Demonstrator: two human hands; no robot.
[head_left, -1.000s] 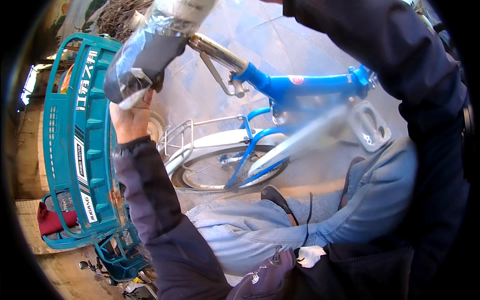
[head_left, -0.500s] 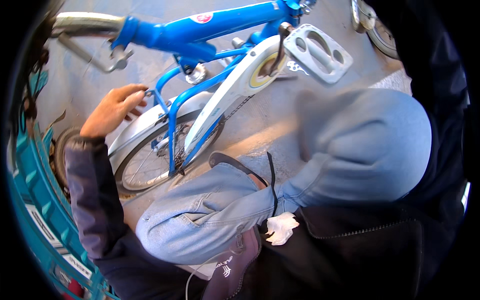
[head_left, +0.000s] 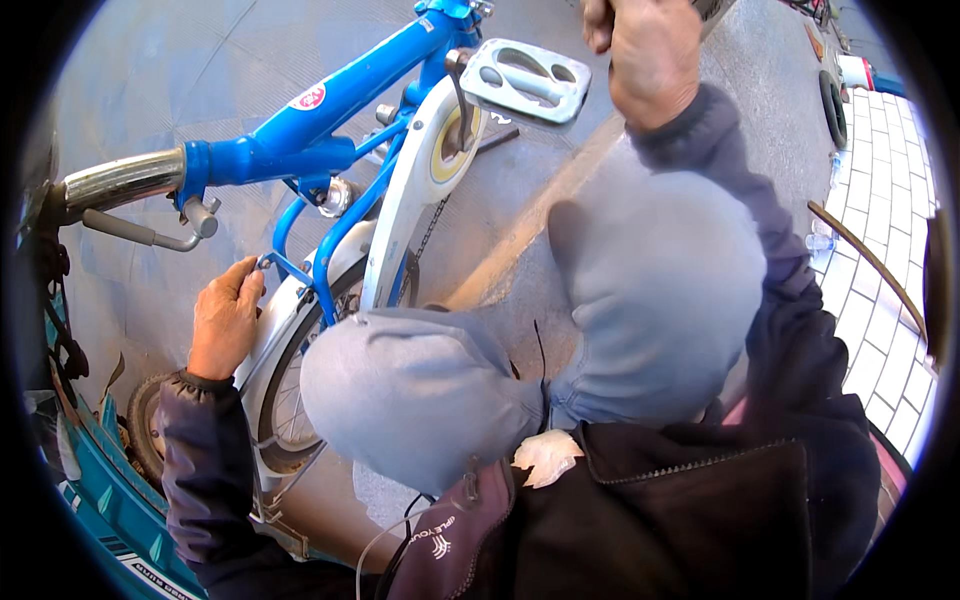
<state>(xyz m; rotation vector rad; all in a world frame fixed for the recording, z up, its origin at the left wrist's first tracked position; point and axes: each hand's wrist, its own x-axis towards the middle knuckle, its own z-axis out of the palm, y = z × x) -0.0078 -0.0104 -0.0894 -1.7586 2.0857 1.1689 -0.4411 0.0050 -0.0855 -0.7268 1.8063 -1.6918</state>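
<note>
A blue bicycle frame [head_left: 325, 110] extends across the upper left, with a white chain guard [head_left: 405, 200], a grey pedal [head_left: 530, 82] and a rear wheel [head_left: 290, 410] under a white mudguard. My left hand [head_left: 225, 318] is at the rear of the frame. Its thumb and forefinger pinch together at the end of a small blue bracket [head_left: 290, 268]; whatever sits between the fingertips is too small to make out. At the top edge, right of the pedal, my right hand [head_left: 655, 60] is closed with curled fingers. The picture's edge cuts it off, hiding anything it grips.
My two knees in grey-blue trousers [head_left: 650, 290] rise between my arms. A chrome seat post [head_left: 125, 183] with a grey lever [head_left: 145, 232] juts left. Teal ribbed bodywork [head_left: 120, 510] lines the lower left. White tiles [head_left: 880, 260] and a thin curved strip [head_left: 870, 265] lie right.
My right arm has swung into clear view, its hand now at the top right of the pedal. The bicycle sits further left in the picture. My left hand stays by the bracket.
</note>
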